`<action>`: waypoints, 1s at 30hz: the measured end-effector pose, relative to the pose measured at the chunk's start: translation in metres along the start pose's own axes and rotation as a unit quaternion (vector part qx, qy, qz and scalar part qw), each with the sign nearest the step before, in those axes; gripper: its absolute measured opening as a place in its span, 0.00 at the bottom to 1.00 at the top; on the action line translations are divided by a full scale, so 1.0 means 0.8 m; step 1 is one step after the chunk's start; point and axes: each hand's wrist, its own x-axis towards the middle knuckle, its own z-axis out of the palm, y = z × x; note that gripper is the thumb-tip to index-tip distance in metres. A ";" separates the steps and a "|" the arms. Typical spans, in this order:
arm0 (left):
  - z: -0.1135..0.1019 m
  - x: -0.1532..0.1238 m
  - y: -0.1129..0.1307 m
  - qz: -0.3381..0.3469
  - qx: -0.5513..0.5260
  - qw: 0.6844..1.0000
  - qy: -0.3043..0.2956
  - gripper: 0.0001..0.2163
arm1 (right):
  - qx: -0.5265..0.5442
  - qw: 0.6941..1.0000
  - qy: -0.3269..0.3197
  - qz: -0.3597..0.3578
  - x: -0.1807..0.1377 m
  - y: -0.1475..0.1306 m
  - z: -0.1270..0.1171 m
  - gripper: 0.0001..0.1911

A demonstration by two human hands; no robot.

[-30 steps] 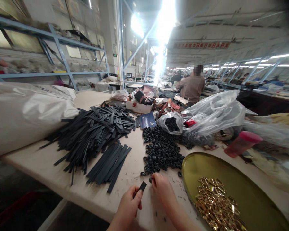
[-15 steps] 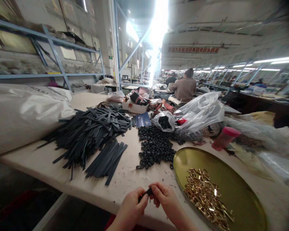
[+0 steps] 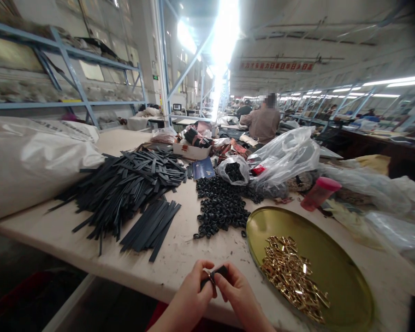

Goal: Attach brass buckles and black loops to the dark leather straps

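While the left hand (image 3: 196, 282), fingers curled nearly closed, pinches one side of a short, flat black strip (image 3: 221, 270), the right hand (image 3: 234, 282) grips the other side just as tightly, above the pale tabletop (image 3: 185, 256), near small black rings (image 3: 219, 212) and a wide gold-coloured tray (image 3: 327, 249).

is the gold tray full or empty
Partly filled: gold metal fittings lie heaped on the gold tray, with much of its surface showing.

Bare forearms (image 3: 180, 310), bare fingers (image 3: 224, 287)
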 end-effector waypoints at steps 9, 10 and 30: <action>-0.001 0.015 -0.024 -0.065 -0.048 0.997 0.004 0.10 | 0.185 0.969 -0.065 0.149 0.005 0.003 0.001 0.20; -0.002 0.017 -0.025 -0.065 -0.035 0.997 0.012 0.09 | 0.191 0.965 -0.082 0.160 0.007 0.006 0.000 0.20; -0.008 0.008 0.003 -0.142 -0.230 0.960 -0.072 0.15 | -0.224 0.970 0.080 -0.052 0.002 0.007 -0.015 0.11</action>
